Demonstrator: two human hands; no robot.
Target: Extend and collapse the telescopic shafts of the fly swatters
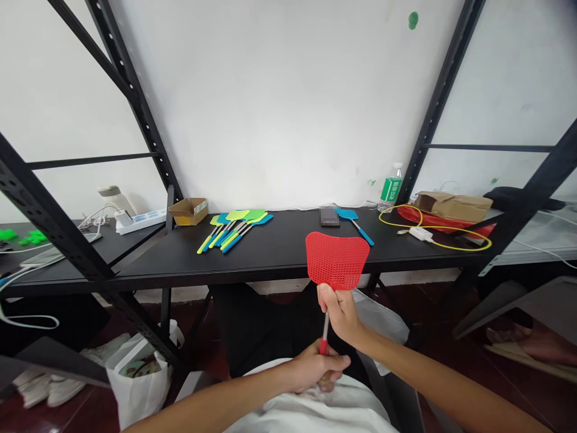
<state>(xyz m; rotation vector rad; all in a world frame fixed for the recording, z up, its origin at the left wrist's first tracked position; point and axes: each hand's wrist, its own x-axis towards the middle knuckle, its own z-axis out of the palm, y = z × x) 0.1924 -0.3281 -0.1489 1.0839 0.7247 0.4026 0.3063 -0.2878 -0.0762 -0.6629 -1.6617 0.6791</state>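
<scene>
A red fly swatter (337, 260) stands upright in front of me, over my lap and before the front edge of the black table (279, 252). My right hand (340, 310) pinches it just below the perforated head, at the top of its metal rod. Lower down, my left hand (318, 365) is wrapped round the red handle, most of which it hides. On the table to the left lies a pile of several yellow-green and blue fly swatters (237, 227). A single blue fly swatter (356, 225) lies behind the red one, beside a dark flat box (329, 217).
An open cardboard box (189, 211) and a white power strip (142, 221) are at the left. To the right stand a water bottle (391, 187), a yellow cable (455, 243) and a brown paper package (453, 205). Black metal posts (442, 90) frame both sides. A white bag (137, 379) sits on the floor.
</scene>
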